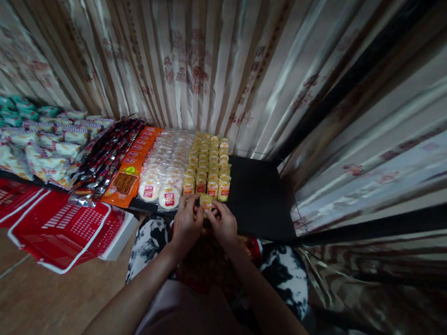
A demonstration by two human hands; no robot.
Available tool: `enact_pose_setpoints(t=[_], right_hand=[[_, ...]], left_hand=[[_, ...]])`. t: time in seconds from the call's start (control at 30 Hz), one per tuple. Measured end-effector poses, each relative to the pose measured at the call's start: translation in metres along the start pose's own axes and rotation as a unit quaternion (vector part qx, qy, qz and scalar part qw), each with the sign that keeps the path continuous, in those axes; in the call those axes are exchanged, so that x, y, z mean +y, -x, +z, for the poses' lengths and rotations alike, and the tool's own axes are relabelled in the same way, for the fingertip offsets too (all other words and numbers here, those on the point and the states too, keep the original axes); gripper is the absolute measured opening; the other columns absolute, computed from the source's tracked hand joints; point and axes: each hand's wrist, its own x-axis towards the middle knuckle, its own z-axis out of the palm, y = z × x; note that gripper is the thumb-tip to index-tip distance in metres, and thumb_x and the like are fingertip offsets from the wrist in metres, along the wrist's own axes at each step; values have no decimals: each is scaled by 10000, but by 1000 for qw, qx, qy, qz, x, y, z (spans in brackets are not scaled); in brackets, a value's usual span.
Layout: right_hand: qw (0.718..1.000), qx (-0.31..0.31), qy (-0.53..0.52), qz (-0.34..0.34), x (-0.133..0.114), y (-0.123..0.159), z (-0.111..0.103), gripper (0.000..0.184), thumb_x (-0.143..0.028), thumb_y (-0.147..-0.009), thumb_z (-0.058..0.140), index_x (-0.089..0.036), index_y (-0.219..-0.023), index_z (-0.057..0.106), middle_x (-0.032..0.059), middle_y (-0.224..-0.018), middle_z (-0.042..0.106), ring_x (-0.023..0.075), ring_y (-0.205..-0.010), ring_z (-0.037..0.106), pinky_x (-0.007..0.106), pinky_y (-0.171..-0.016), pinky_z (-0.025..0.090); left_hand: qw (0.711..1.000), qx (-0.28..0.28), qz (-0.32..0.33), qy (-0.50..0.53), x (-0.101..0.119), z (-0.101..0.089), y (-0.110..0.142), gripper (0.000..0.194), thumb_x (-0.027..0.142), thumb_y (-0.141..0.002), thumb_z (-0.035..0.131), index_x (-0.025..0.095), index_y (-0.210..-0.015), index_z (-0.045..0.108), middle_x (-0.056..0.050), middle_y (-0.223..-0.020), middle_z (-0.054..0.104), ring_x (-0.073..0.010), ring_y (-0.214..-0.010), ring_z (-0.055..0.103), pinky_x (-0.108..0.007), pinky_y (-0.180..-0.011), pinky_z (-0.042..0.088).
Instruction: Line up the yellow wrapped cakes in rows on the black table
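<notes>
My left hand [186,222] and my right hand [223,222] meet at the near edge of a black table [256,196]. Both pinch one small yellow snack packet [206,201] between their fingertips. It sits at the front end of several rows of like yellow packets [208,161] laid in neat columns. Left of those lie rows of round white packets with red labels [163,171]. My forearms reach forward over my lap.
Further left are orange snack packs [131,169], dark red-wrapped sticks [108,153] and white and green bags [24,140]. Red plastic baskets [60,230] stand on the wooden floor at left. A patterned curtain [196,58] hangs behind and to the right.
</notes>
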Motion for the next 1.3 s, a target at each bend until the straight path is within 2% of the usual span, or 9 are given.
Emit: enact_pose_setpoints(t=[0.13,0.2,0.37,0.5,0.6,0.77,0.93,1.17,1.3], right_hand=[[1000,10,-14,23,-5,-16,14,396,-437,-823,489,-162,-1094,579,56,-884,645,141,-647,574,257,-653,476],[999,15,-8,28,-7,-22,19,403,-432,-824,488,-153,-1110,547,63,-922,651,142,-656,583,257,-662,475],[999,28,36,25,-9,-27,25,300,-400,-837,481,-152,-999,529,82,-913,651,162,-691,595,266,-690,464],[998,34,52,-5,-8,-27,26,247,-360,-870,426,-167,-981,533,79,-886,630,167,-718,578,278,-731,462],[997,47,47,-30,-7,-26,28,244,-315,-879,399,-165,-1003,546,99,-959,606,174,-794,572,292,-784,461],[996,72,51,-31,-1,-19,27,245,-295,-876,410,-196,-1022,579,99,-1069,562,169,-883,572,287,-822,469],[989,105,92,-45,11,-14,19,313,-302,-881,406,-183,-1093,603,115,-1140,513,211,-1085,505,341,-932,434],[994,40,84,-58,21,-17,23,408,-245,-898,312,-166,-1205,568,123,-1200,533,218,-1154,460,399,-1008,377],[992,47,87,-75,25,-18,26,418,-218,-891,300,-144,-1196,576,132,-1197,543,215,-1160,460,395,-1010,384]], left_hand=[[999,24,16,-20,-11,9,4,321,126,-841,406,183,-1126,542,-79,-1106,528,-160,-1047,538,-279,-946,449],[999,12,25,-28,-18,13,4,328,105,-835,393,165,-1114,554,-90,-1133,528,-170,-1087,520,-297,-984,428],[999,-24,33,-35,-28,22,6,382,71,-816,366,130,-1148,546,-109,-1232,509,-182,-1162,488,-319,-1034,400],[998,-30,31,-43,-32,26,6,405,67,-816,363,117,-1182,528,-125,-1258,503,-195,-1176,484,-343,-1037,405],[998,-33,31,-47,-34,28,5,404,63,-819,364,134,-1180,529,-119,-1257,505,-194,-1181,479,-352,-1042,403],[998,-37,29,-52,-36,30,6,389,82,-841,348,129,-1188,518,-113,-1239,504,-177,-1159,488,-314,-1043,400],[996,-30,42,-76,-36,33,4,432,75,-840,343,149,-1244,477,-111,-1227,492,-182,-1168,469,-326,-1044,392],[992,-32,59,-105,-42,42,-1,482,32,-809,336,111,-1263,476,-140,-1250,485,-204,-1206,428,-354,-1059,362],[991,-25,71,-110,-44,43,0,501,15,-791,335,115,-1262,475,-143,-1254,487,-213,-1211,425,-369,-1048,372]])
